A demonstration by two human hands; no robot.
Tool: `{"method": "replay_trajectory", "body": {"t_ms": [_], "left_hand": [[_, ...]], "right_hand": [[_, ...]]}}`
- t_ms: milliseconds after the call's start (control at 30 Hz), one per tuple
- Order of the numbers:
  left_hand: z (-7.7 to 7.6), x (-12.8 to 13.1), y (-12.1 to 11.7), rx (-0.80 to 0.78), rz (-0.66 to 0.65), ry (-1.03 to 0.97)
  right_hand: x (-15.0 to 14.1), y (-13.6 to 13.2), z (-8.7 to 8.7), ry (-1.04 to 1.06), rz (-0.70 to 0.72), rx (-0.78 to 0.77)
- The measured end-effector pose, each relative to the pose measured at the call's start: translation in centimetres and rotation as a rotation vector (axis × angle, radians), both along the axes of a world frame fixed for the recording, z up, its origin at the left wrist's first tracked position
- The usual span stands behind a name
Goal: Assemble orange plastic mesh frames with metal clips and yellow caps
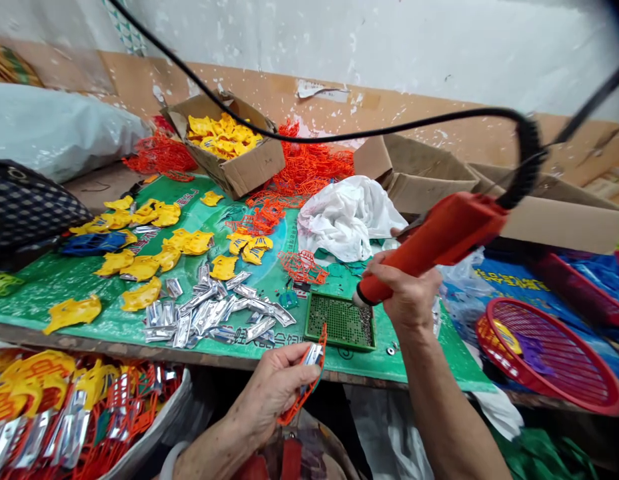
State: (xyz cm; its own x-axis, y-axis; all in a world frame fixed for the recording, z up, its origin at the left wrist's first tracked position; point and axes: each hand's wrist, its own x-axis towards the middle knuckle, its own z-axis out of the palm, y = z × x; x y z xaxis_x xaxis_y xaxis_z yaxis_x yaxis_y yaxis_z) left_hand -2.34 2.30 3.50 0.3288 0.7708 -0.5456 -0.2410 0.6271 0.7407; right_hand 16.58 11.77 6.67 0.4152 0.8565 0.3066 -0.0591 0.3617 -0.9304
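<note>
- The left hand is closed on a red frame, pinching it between the thumb and the fingers; the frame is tilted, just in front of the body.
- A metal plate lies against this frame, and the thumb presses near it.
- The right hand is wrapped around a red screwdriver, which points down and to the left of this hand.
- From the back end of the screwdriver, a black cable goes up, then passes far to the left, above both hands.
- To the left of the right hand, and beyond the left hand, there is a green tray with small screws; the screwdriver tip is above its far right corner.
- Left of the tray, beyond the left hand, many loose plates lie in a pile on the bench.
- Farther to the left are yellow parts.
- Beyond the right hand, a white cloth lies crumpled.
- To the right of the right hand is a red basket.
</note>
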Motion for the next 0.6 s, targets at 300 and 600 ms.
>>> {"method": "replay_trajectory", "body": {"t_ms": [300, 600], "left_hand": [[-0.5, 0.1, 0.0, -0.023, 0.002, 0.037], [-0.9, 0.0, -0.3, -0.003, 0.001, -0.115]], "right_hand": [[-2.5, -5.5, 4.1, 0.165, 0.306, 0.04], [-4.0, -6.3, 3.7, 0.255, 0.405, 0.017]]}}
